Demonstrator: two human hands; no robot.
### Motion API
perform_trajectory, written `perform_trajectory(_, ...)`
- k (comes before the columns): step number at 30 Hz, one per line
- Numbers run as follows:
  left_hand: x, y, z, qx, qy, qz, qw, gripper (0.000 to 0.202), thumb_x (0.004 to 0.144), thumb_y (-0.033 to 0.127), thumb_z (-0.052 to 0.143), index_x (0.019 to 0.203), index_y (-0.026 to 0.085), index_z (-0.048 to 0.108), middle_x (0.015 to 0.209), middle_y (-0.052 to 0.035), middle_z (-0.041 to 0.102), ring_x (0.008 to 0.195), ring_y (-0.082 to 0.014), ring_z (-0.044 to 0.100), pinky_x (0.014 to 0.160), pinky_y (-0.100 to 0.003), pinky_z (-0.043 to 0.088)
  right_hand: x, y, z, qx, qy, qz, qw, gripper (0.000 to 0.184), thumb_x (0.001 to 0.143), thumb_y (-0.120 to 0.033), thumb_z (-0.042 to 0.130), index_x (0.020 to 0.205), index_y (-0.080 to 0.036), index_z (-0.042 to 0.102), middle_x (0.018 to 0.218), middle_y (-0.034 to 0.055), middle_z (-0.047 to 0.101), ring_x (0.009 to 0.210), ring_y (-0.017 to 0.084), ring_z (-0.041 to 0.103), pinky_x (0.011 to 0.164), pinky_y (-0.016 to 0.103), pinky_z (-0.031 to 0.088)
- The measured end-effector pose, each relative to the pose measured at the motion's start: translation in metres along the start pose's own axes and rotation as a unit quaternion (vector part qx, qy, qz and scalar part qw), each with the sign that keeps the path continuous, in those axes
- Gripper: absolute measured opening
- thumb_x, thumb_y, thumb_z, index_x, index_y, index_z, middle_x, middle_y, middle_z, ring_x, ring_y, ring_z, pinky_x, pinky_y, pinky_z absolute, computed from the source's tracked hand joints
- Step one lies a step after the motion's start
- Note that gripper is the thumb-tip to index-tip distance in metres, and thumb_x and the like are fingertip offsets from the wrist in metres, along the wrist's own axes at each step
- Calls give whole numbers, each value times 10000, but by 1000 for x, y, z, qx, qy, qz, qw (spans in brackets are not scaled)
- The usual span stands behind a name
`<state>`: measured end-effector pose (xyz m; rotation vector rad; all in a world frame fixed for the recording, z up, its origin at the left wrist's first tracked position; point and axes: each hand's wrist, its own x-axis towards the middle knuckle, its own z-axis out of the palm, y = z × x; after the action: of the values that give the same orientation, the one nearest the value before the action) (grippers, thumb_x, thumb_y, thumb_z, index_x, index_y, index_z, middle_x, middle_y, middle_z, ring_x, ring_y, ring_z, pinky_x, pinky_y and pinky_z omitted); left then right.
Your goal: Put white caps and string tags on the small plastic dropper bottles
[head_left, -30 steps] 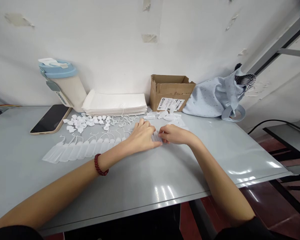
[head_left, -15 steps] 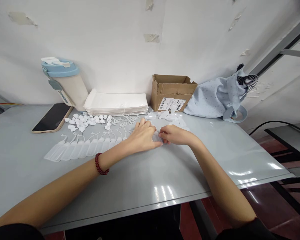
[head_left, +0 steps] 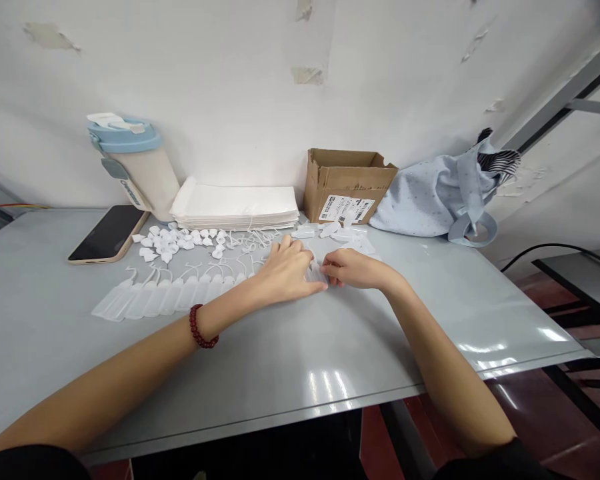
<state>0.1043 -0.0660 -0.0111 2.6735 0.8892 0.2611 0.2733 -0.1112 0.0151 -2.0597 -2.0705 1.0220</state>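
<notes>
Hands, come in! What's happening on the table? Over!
Left hand over row of plastic sleeves. Right hand at row's right end. View blocked: left hand hides some sleeves.

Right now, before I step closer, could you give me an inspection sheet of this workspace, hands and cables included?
Surface: glossy grey tabletop.
Job's things: translucent sleeves in a row; small white pieces and a string tangle behind them; loose clear pieces before the cardboard box.
Clutter: phone, bottle, white stack and blue bag toward the back.
Hands: left hand over the row's right part; right hand with fingertips close beside it; whether either grips anything is hidden.
Cables: red and yellow wires, far left; black cable, far right.
Surroundings: white wall with torn patches.
</notes>
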Motion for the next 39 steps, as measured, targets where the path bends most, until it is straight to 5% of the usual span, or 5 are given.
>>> perform_trajectory(7,3,-6,-8,9,30,-23,999,568,749,626,573,1025,140,676,970,-133,606,1041,-349,445,831,-437,386,-2,1,-3,-9,16,7,1000,267,892,-268,435,682,-166,564,718,56,666,651,157,590,594,260,413)
perform_trajectory(12,5,-9,-22,-6,66,-53,996,567,787,597,539,1051,114,677,989,-140,634,1072,-347,455,876,-451,387,-5,5,-9,-6,25,11,1000,220,887,-349,481,916,-160,589,764,56,668,704,173,598,619,272,423)
perform_trajectory(18,6,-13,-34,-36,109,-81,990,490,816,550,512,989,130,695,956,-116,652,1051,-325,448,880,-445,396,-8,13,-15,-5,-53,-10,999,701,668,-444,748,1251,-226,426,979,39,642,879,210,600,719,295,449)
perform_trajectory(22,6,-13,-38,-47,121,-84,988,449,818,524,520,954,136,701,939,-100,664,1035,-311,447,898,-438,390,-5,17,-15,-11,-65,-3,998,795,647,-345,763,1320,-240,354,943,20,631,873,209,598,721,296,446)
perform_trajectory(39,6,-12,-39,-56,122,-85,987,399,810,497,539,931,154,702,905,-91,658,1018,-306,441,876,-427,400,1,17,-7,-35,-21,-16,999,611,668,-320,719,1219,-241,467,1002,37,576,939,207,561,750,303,443)
